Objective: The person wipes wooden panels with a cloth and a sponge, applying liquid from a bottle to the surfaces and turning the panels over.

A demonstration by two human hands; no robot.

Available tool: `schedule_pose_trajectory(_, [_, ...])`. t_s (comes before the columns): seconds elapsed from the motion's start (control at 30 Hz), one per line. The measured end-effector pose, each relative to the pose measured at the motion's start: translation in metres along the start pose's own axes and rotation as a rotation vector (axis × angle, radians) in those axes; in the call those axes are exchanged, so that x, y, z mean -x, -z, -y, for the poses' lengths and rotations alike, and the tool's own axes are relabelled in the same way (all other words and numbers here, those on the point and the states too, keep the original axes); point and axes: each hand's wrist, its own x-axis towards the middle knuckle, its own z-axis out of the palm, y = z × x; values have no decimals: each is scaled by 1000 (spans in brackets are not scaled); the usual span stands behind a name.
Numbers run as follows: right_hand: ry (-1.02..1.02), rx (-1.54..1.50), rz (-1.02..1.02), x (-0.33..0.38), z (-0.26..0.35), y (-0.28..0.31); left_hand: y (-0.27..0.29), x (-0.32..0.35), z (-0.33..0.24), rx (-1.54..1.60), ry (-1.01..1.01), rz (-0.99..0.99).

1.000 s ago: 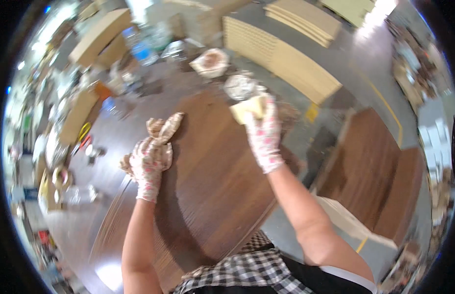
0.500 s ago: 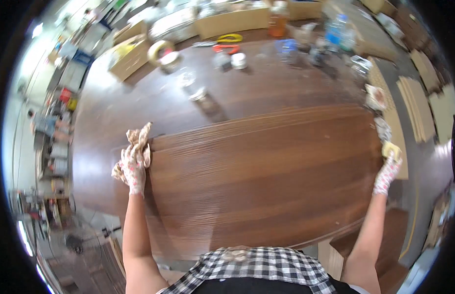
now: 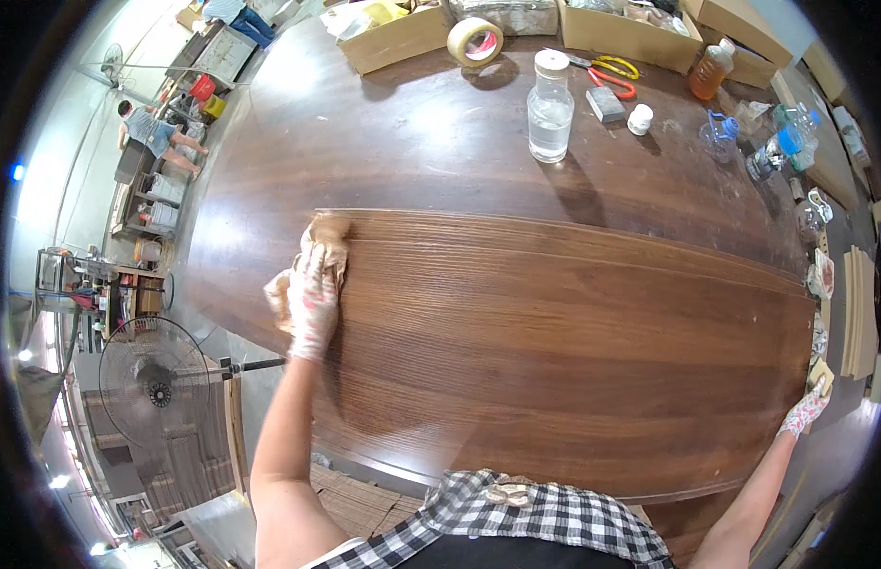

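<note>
A long dark-brown wood-grain panel [image 3: 554,341] lies across the table in front of me. My left hand [image 3: 314,302], in a white glove with a pink pattern, is closed on a crumpled, brown-stained rag [image 3: 281,299]. The rag presses on the panel's far left corner and hangs past its left edge. Far to the right, my right hand [image 3: 806,412], gloved alike, grips a small pale-yellow block [image 3: 821,374] that looks like a sponge, beside the panel's right edge. Its fingers are partly hidden.
Beyond the panel stand a clear bottle of liquid [image 3: 550,114], a grey block [image 3: 605,104], a small white bottle [image 3: 639,119], red-handled scissors [image 3: 619,87] and a tape roll [image 3: 475,42]. Cardboard boxes [image 3: 398,40] line the far edge. A floor fan [image 3: 157,384] stands left; a person [image 3: 156,133] is farther off.
My view has turned, so the table and panel appear shifted right and the fan shows fully. Both hands keep their hold, the left with the rag at the panel's left end.
</note>
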Motion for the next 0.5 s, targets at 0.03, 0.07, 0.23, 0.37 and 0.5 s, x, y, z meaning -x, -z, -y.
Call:
schedule_pose_trajectory(0.03, [24,171,-22,4,1,0,25,-5,7,896,288,-100])
schedule_pose_trajectory(0.07, [20,173,-26,6,0,0,46,-9,17,1794,575,-196])
schedule_pose_trajectory(0.23, [16,73,57,15,18,-6,120,-27,50,1783,405,-260])
schedule_pose_trajectory(0.37, [100,220,32,3,10,6,129,-29,66,1932,277,-407])
schedule_pose_trajectory(0.5, [278,259,57,37,43,-26,77,-29,44,1881,545,-115])
